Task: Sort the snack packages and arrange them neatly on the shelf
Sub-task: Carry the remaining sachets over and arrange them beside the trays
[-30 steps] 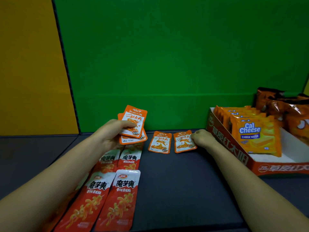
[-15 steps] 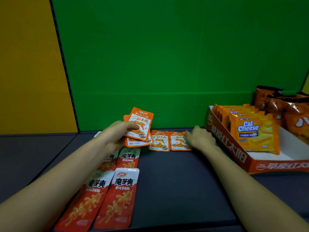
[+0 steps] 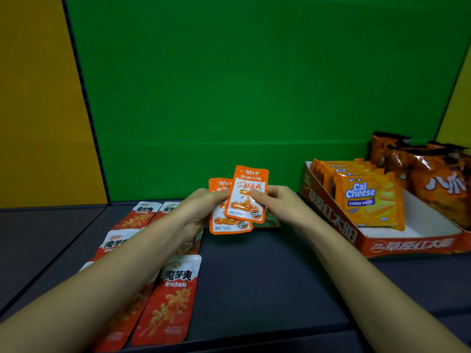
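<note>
Above the dark shelf (image 3: 267, 289), my left hand (image 3: 196, 212) holds a fanned stack of small orange snack packets (image 3: 224, 225) upright. My right hand (image 3: 283, 205) pinches the right edge of the front orange packet (image 3: 246, 200) of that stack. Behind and below both hands, another small packet (image 3: 271, 221) lies on the shelf, mostly hidden. Long red and white snack packets (image 3: 168, 301) lie in rows on the shelf at the left, partly under my left forearm.
A red cardboard display box (image 3: 407, 244) stands at the right with a row of orange Cal Cheese wafer packs (image 3: 367, 202) inside. Brown and orange chip bags (image 3: 433, 179) sit behind it. A green back wall and a yellow left wall enclose the shelf.
My right hand left the two small packets lying on the shelf and came up to the stack in my left hand. The left hand moved right toward the middle.
</note>
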